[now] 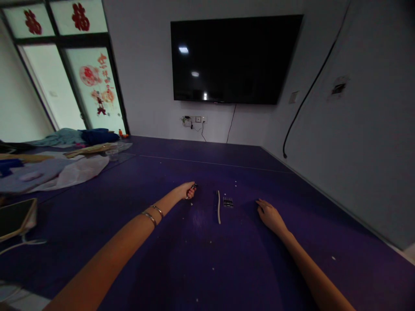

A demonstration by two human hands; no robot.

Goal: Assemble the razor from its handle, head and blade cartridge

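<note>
My left hand (pixel 188 190), with two bracelets on its wrist, is closed around a small tool with a dark tip (pixel 194 186). Most of that tool is hidden by the fingers, so I cannot tell its exact kind. To the right of this hand a short, pale, cord-like piece (pixel 218 207) lies on the purple surface (pixel 181 268). Close beside the cord-like piece is a small, clear and dark flat item (pixel 228 202), too small to make out. My right hand (pixel 269 214) rests farther right, fingers stretched out, holding nothing.
Tiny pale scraps (pixel 210 242) dot the purple surface. At the left are a clear plastic sheet (pixel 87 170), folded cloths (pixel 97 136) and a tablet-like device (pixel 17 218) with a white cable. A black cable (pixel 303 101) hangs along the right wall; a television (pixel 236 60) is mounted ahead.
</note>
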